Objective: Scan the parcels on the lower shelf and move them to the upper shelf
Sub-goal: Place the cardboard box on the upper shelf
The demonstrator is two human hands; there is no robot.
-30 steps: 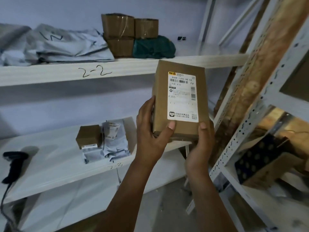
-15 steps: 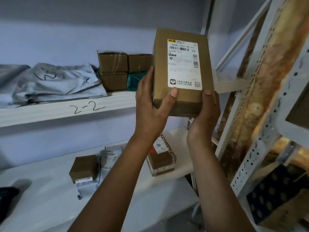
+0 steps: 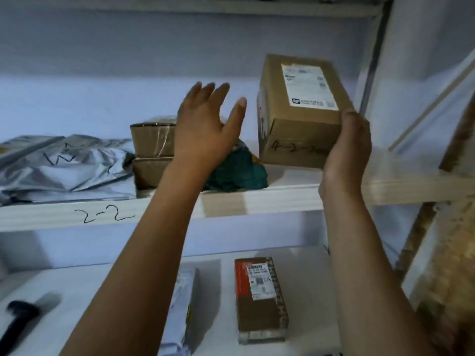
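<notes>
A brown cardboard parcel (image 3: pixel 299 116) with a white label on top sits tilted over the upper shelf (image 3: pixel 159 210), its lower edge at the shelf surface. My right hand (image 3: pixel 347 147) holds its right front corner. To the left of the parcel my left hand (image 3: pixel 205 129) hovers apart from it, fingers spread and holding nothing. On the lower shelf (image 3: pixel 308 273) lie a brown box with an orange end and a label (image 3: pixel 259 299) and a pale mailer bag (image 3: pixel 182 309) partly hidden by my left forearm. A black scanner (image 3: pixel 18 319) lies at the lower shelf's left.
The upper shelf, marked "2-2", also carries grey mailer bags (image 3: pixel 64 165), two stacked brown boxes (image 3: pixel 151 150) and a dark green bag (image 3: pixel 236 173). White uprights of the rack (image 3: pixel 370 73) and a rusty post (image 3: pixel 437 265) stand at the right.
The parcel has moved up and to the right onto the upper shelf. My left hand has let go of it and opened; my right hand still holds it.
</notes>
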